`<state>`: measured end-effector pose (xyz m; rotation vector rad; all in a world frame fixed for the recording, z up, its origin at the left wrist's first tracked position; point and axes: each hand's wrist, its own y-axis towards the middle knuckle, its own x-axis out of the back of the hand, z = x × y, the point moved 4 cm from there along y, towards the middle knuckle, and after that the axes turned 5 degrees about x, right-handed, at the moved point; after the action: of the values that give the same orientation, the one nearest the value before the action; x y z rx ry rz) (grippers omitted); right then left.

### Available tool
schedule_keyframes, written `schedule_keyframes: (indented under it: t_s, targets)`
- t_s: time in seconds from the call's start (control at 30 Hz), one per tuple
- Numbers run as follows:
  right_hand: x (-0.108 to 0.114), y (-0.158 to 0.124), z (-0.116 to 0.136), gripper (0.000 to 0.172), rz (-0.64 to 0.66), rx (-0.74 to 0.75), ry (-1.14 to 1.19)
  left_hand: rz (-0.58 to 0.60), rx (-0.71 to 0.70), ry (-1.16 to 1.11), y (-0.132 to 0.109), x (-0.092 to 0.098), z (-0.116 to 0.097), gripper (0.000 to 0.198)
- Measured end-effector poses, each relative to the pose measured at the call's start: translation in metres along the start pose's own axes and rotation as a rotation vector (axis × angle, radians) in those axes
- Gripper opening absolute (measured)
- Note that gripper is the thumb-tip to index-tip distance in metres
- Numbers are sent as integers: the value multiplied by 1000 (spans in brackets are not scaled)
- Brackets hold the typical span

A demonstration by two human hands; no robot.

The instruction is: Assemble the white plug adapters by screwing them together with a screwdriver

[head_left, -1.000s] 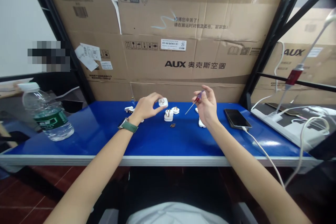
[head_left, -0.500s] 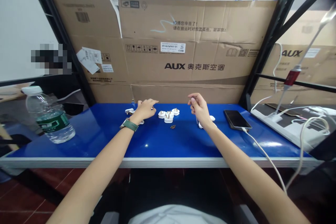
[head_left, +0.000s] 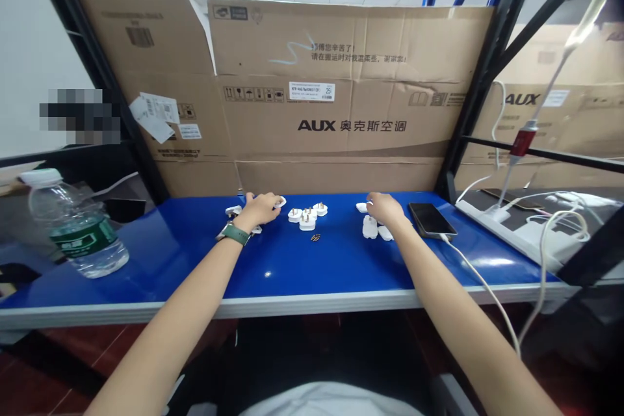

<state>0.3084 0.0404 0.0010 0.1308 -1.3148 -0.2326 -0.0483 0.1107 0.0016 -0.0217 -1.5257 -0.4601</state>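
Note:
My left hand, with a green watch strap at the wrist, is closed with a small white plug piece at its fingertips. More white plug parts lie beside and partly under that hand. Toward the right, my right hand reaches down with curled fingers at a white plug cover; its fingertips are partly hidden. Two further white covers rest just below it. Between the hands stand several white plugs with their pins up. In front of them is a little pile of brass-coloured pieces.
A phone with a white cable lies right of my right hand. A water bottle stands at the left of the blue table. Cardboard walls off the back. A power strip sits at the right.
My right hand has lowered from above the table to the white covers at the right. My left fingers have curled from pointing to around the white piece. The view has shifted slightly.

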Motion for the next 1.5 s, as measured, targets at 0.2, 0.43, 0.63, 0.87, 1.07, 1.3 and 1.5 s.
schedule_keyframes:
  t_s: [0.2,0.43,0.63,0.87,1.07,1.3,1.5]
  targets:
    - [-6,7,-1,39,49,80,7,-117,-45,-65,-6,12,-5,32]
    - [-15,1,32,22,107,375,57,-17,-19,-6,2,-5,-4,47]
    - [-21,-3,49,31,67,483,43,-54,-25,-44,4,-10,-7,41]
    - [-15,-4,53,31,-41,493,271,-223,126,-205,5,7,-3,39]
    - [8,-12,59,49,144,527,1232,-367,9,-667,-12,33,-27,26]
    - [15,-26,67,51,277,481,1499,-271,-330,-818,-36,45,-72,37]
    - [9,-29,75,53,220,491,1374,-343,-487,-682,-39,45,-76,46]
